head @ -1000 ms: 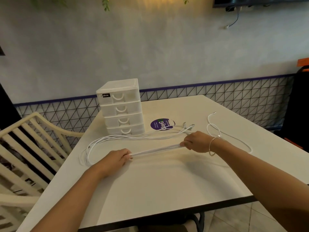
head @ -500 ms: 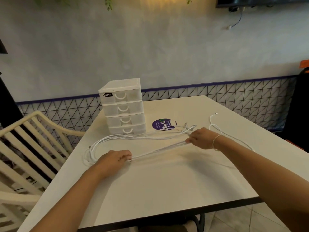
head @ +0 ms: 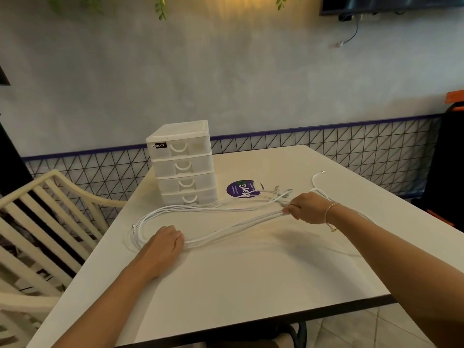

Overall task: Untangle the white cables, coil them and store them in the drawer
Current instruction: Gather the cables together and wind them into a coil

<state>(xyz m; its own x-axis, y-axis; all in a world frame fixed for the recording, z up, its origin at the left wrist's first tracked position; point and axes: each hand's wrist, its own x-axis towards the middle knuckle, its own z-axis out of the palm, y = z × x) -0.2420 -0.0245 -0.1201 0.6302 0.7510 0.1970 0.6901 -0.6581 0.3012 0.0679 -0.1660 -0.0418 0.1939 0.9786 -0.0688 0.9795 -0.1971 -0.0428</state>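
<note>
I see both hands down on the white bench (head: pixel 251 277), each holding the same bundle of white cables (head: pixel 233 226). My left hand (head: pixel 164 243) sits near the left edge, fingers curled over the strands where they bend into a wide loop toward that edge. My right hand (head: pixel 305 208) is further toward the far right side, fingers clenched around the other end of the bundle, a thin bracelet (head: pixel 329 212) on its wrist. Between the two hands the strands run slack, sagging onto the bench surface. A second run of cable arcs from the loop past the front of the drawer unit (head: pixel 182 163) to several connector tips lying just beyond my right hand. One loose cable end curls away toward the far right edge. The drawer unit stands upright near the far left corner, four drawers, all closed. A round purple sticker (head: pixel 241 189) lies flat on the bench just right of it. A cream slatted chair (head: pixel 47 212) stands beside the left edge.
</note>
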